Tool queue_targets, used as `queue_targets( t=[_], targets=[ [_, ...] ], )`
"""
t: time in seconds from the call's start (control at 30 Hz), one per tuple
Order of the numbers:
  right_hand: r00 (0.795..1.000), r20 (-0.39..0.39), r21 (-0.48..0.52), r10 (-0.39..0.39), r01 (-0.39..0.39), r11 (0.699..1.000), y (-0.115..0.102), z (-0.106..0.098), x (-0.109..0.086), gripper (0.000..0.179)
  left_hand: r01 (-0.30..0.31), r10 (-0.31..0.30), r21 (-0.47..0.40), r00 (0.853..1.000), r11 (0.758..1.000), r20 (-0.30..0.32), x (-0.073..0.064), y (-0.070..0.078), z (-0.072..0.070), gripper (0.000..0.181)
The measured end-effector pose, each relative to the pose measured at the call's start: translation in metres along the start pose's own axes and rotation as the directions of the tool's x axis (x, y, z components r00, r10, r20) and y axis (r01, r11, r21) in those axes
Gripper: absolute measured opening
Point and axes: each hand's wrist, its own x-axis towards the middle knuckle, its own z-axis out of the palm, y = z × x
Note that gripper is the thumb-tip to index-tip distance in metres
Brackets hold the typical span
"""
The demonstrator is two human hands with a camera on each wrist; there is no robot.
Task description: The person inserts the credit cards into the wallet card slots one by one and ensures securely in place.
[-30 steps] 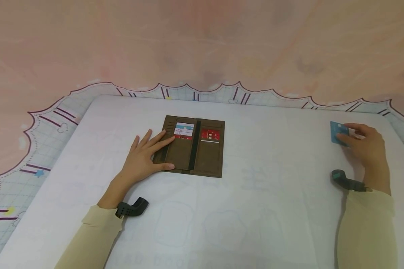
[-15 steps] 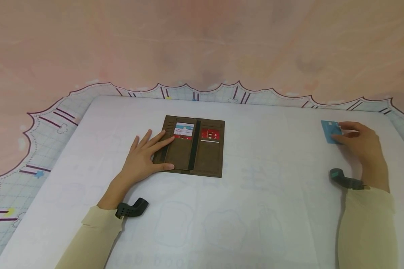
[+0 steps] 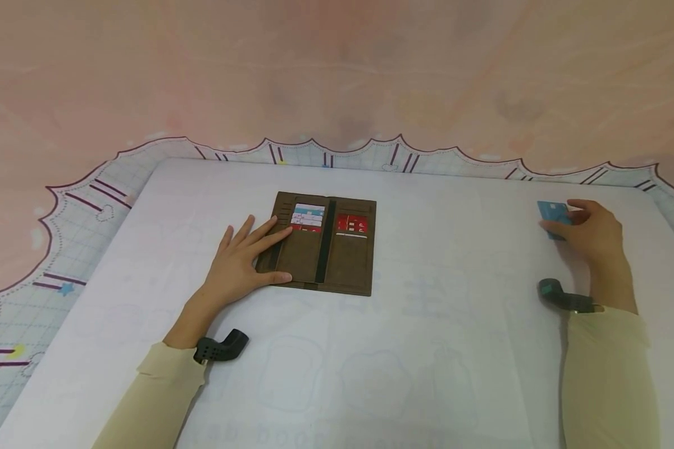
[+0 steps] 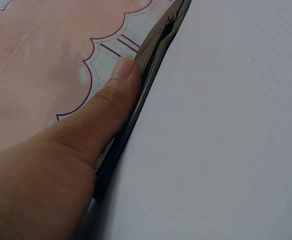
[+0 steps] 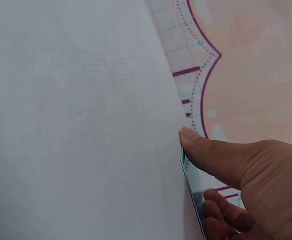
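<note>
A brown bifold wallet lies spread out on the white table, left of centre. Several cards show in its left-side slots, and a red card sits in a slot on the right side. Across the wallet's left edge rests my left hand, fingers spread and straight; its thumb lies along the near edge in the left wrist view. Far to the right, my right hand pinches a blue bank card between thumb and fingers. The right wrist view shows that card nearly edge-on, under the thumb.
The white table surface stretches between the wallet and the right hand. Behind it hangs a peach-coloured cloth with a scalloped, striped border. A dark wrist-worn camera sits on each forearm.
My right hand has moved slightly left with the blue card, and its thumb has slid further across the card's face. The left hand and wallet have stayed in place.
</note>
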Motion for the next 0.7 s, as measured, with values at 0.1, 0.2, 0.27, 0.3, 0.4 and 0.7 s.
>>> queue_targets(
  t=[0.1, 0.2, 0.27, 0.3, 0.4, 0.7],
  targets=[
    [1.000, -0.006, 0.007, 0.026, -0.026, 1.000, -0.0007, 0.0005, 0.0014, 0.087, 0.000, 0.000, 0.003, 1.000, 1.000, -0.001, 0.0006, 0.0003, -0.0001, 0.085],
    [0.999, -0.009, 0.017, 0.045, -0.045, 0.999, -0.0007, 0.0011, 0.0018, 0.084, 0.000, 0.000, 0.005, 1.000, 1.000, -0.004, 0.0012, 0.0011, -0.0004, 0.085],
    [0.998, -0.008, 0.035, 0.058, -0.058, 0.998, -0.0002, 0.0013, 0.0018, 0.082, 0.000, 0.000, 0.005, 1.000, 1.000, -0.006, 0.0013, 0.0014, -0.0006, 0.085],
    [0.998, -0.007, 0.044, 0.064, -0.064, 0.997, 0.0002, 0.0014, 0.0017, 0.082, 0.000, 0.000, 0.005, 1.000, 1.000, -0.006, 0.0013, 0.0015, -0.0005, 0.085],
    [0.998, -0.003, 0.062, 0.070, -0.070, 0.996, 0.0022, 0.0018, 0.0017, 0.083, -0.002, 0.002, 0.006, 1.000, 1.000, -0.009, 0.0015, 0.0011, -0.0003, 0.085],
    [0.999, -0.017, 0.069, 0.030, -0.029, 0.997, 0.0023, 0.0058, 0.0034, 0.073, -0.004, 0.004, 0.006, 1.000, 1.000, -0.010, 0.0012, 0.0005, 0.0003, 0.085]
  ],
)
